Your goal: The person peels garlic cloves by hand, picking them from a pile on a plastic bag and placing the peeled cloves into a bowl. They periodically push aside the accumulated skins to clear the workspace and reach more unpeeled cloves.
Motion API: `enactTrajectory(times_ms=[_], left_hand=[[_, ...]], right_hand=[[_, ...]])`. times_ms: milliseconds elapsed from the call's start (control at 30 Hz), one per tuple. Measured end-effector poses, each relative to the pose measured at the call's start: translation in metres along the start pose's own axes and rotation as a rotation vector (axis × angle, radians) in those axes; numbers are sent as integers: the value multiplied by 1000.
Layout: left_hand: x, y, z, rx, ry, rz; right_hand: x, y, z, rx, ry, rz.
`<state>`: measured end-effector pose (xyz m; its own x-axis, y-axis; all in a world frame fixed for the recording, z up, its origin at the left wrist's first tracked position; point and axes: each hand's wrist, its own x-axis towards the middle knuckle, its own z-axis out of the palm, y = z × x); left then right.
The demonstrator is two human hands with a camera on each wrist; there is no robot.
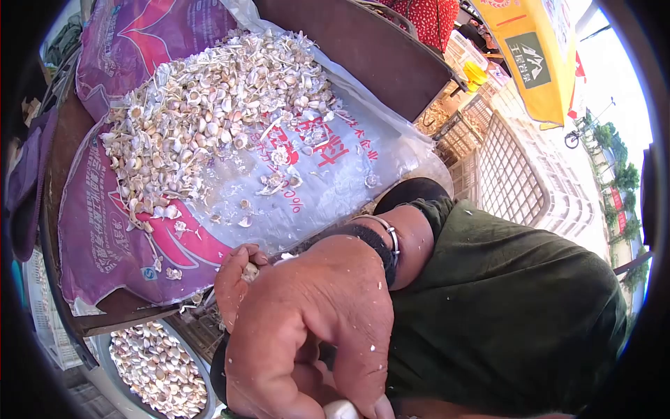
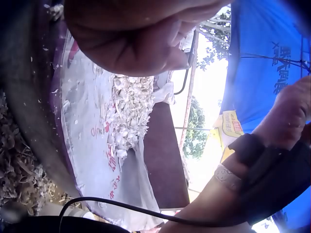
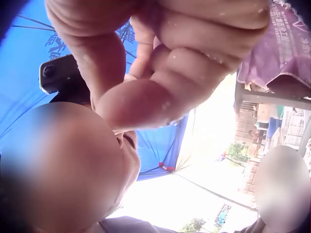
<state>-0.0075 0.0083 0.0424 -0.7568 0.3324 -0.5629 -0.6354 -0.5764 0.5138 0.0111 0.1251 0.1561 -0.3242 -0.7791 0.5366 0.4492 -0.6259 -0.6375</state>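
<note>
- A pale garlic clove [image 1: 342, 410], seemingly peeled, is off the near edge of the printed sack [image 1: 328, 202], on the person's side.
- The right hand [image 1: 314, 307] pinches it between thumb and finger; that grip looks firm.
- The frame edge cuts the clove, so neither its long axis nor the way its tip points can be told.
- The left hand [image 1: 234, 286], just beside the sack's near edge, has fingers curled round a pale piece [image 1: 249, 272], probably another clove.
- Likely risk: flakes on the skin and a small, smooth surface could let the pinched clove slip; being past the sack, it would fall clear of it.
- On the sack's far left half lies a heap of cloves [image 1: 223, 112]; loose skins could mix in.
- Below the sack's near left corner stands a basin [image 1: 113, 373] of cloves.
- Right of the sack is a crate [image 1: 513, 167].
</note>
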Motion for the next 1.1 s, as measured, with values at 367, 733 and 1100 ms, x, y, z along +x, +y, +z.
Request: enactTrajectory(times_ms=[367,733,1100], left_hand=[[20,1,-22,136,-170,-25],[12,-22,-23,375,-209,418],[9,-1,-18,-148,-384,-40]], right_hand=[[16,15,10,-134,-114,-284],[-37,-26,-54,-851,231,126],[-111,-94,-389,-2272,403,803]])
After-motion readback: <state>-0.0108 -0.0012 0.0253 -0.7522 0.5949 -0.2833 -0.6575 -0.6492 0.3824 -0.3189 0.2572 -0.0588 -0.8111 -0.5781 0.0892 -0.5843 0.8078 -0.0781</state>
